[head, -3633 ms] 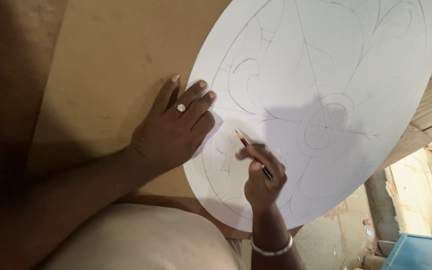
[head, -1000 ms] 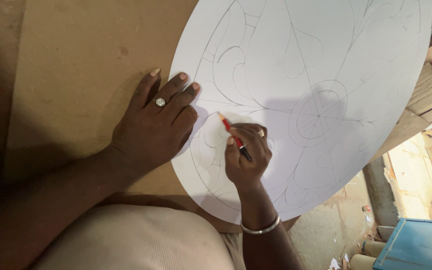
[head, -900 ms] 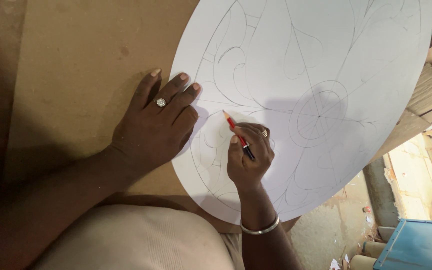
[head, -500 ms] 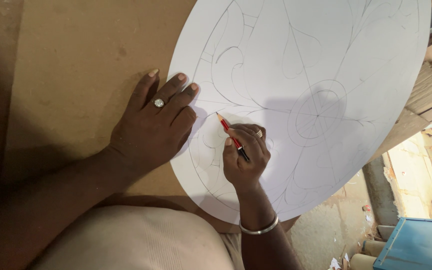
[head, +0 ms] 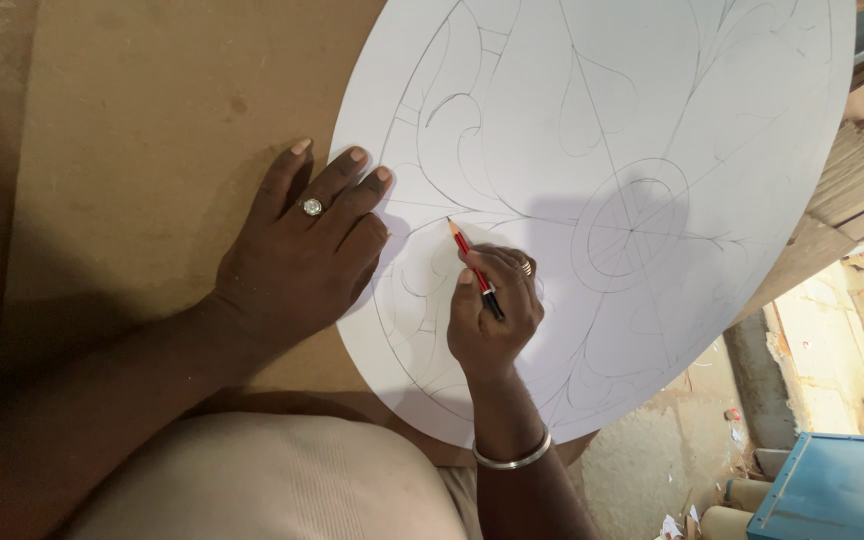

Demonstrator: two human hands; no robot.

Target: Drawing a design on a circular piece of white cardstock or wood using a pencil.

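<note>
While my right hand (head: 492, 315) pinches a red pencil (head: 472, 265), tip touching the white oval sheet (head: 652, 120) beside a drawn curve, my left hand (head: 302, 250) lies flat, fingers together, pressing the sheet's edge onto the brown board (head: 152, 120). Farther right, a blue box (head: 837, 490) sits on the floor.

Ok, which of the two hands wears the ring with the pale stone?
The left hand, flat across the edge of the white round sheet. The right hand grips the red pencil and has a plainer band.
</note>
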